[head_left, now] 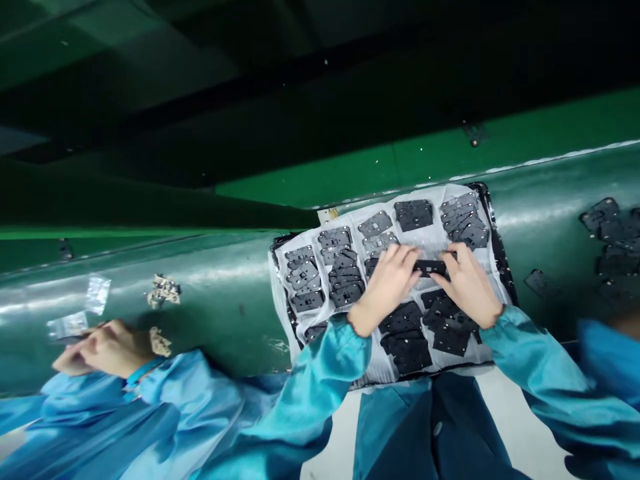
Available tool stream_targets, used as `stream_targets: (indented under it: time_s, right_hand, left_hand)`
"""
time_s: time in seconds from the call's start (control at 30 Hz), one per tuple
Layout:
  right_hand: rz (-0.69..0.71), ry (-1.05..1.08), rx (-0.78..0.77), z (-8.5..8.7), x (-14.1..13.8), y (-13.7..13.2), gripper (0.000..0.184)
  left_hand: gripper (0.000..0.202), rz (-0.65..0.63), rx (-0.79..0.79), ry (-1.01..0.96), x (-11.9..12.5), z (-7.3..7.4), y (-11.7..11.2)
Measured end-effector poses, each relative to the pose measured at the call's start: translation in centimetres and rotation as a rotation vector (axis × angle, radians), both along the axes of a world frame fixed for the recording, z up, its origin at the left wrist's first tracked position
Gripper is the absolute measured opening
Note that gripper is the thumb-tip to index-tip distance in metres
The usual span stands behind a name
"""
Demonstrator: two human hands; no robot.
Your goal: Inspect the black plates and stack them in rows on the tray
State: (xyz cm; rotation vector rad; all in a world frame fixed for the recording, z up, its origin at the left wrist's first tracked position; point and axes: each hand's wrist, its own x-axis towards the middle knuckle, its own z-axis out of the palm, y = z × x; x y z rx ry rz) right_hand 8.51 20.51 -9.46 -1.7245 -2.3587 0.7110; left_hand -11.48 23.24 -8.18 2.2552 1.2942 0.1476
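My left hand [385, 283] and my right hand [467, 283] meet over a tray lined with white sheet [385, 207]. Between their fingers they hold one small black flat part [430, 267], the left gripping its left end and the right its right end. Rows and stacks of similar black flat parts [345, 273] cover the tray, overlapping like tiles. More of these lie under my wrists at the tray's near side [407, 333]. Both my sleeves are blue.
The tray rests on a shiny green belt [225, 293]. Loose black parts [607, 223] lie on the belt at right. A co-worker's hand [100, 347] in a blue sleeve works at left, near clear bags [97, 293] and small scraps [163, 290].
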Motion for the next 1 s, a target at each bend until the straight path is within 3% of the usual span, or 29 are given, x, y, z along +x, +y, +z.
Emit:
stream_targets:
  time_s: [0.13, 0.23, 0.33, 0.47, 0.57, 0.63, 1.0]
  right_hand:
    - [0.057, 0.050, -0.018, -1.0, 0.3, 0.3, 0.015]
    - [-0.017, 0.222, -0.043, -0.9, 1.0, 0.6, 0.010]
    - [-0.203, 0.479, -0.136, -0.1, 1.3, 0.6, 0.011]
    - [-0.567, 0.739, -0.365, 1.8, 0.3, 0.7, 0.021]
    - [-0.760, 0.869, -0.453, 2.8, -0.9, 0.8, 0.025]
    - [-0.820, 0.928, -0.467, 3.0, -1.5, 0.7, 0.025]
    - [-1.026, 1.095, -0.354, 3.8, -2.6, 0.8, 0.015]
  left_hand:
    - [0.029, -0.073, -0.063, 0.177, 1.4, -1.3, -0.4]
    - [0.012, 0.008, -0.114, 0.020, 1.3, -1.2, -0.1]
    - [0.010, 0.245, -0.279, -0.367, 0.9, -0.5, -0.1]
    - [0.017, 0.707, -0.612, -0.796, 1.8, 0.7, -0.5]
    - [0.018, 0.968, -0.671, -0.974, 3.3, 1.3, -0.7]
    - [0.019, 1.061, -0.671, -1.042, 4.0, 1.6, -0.7]
    - [0.020, 1.092, -0.633, -1.048, 4.5, 3.3, -1.0]
